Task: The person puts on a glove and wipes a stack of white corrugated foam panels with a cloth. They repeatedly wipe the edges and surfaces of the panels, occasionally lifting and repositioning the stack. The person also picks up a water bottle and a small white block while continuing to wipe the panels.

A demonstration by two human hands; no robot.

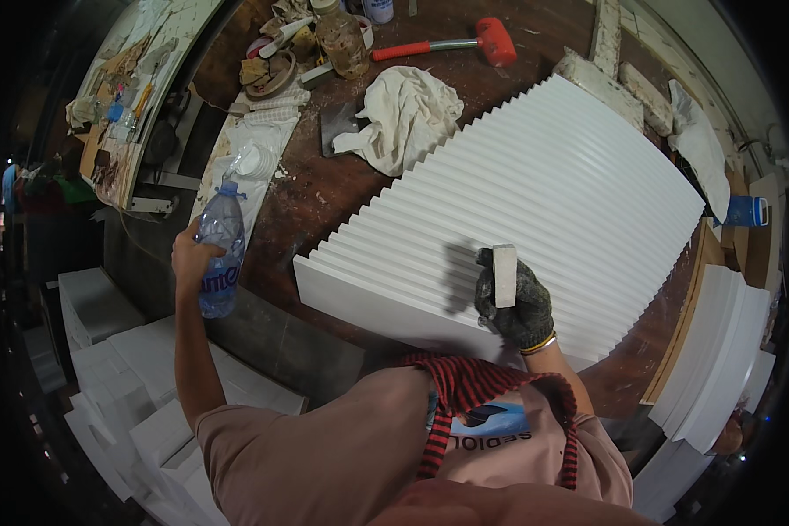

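Note:
My bare left hand (195,259) is wrapped round a clear bluish plastic bottle (223,232), held upright at the table's left edge. A dark work glove covers my right hand (519,302), which grips a small off-white rectangular block (504,276), perhaps a sanding block, its long side standing up. Beneath that hand lies a large white ribbed panel (508,184) with parallel ridges, and the block's shadow falls on it. Just beyond the bottle, white ring-shaped pieces (252,161) rest on a pale cloth (267,127).
A crumpled white cloth (408,114) lies behind the panel, partly over a dark flat plate (335,127). Farther back are a red mallet (495,42) and a dirty jar (340,39). White blocks (118,377) are stacked at left; white mouldings (710,351) stand at right.

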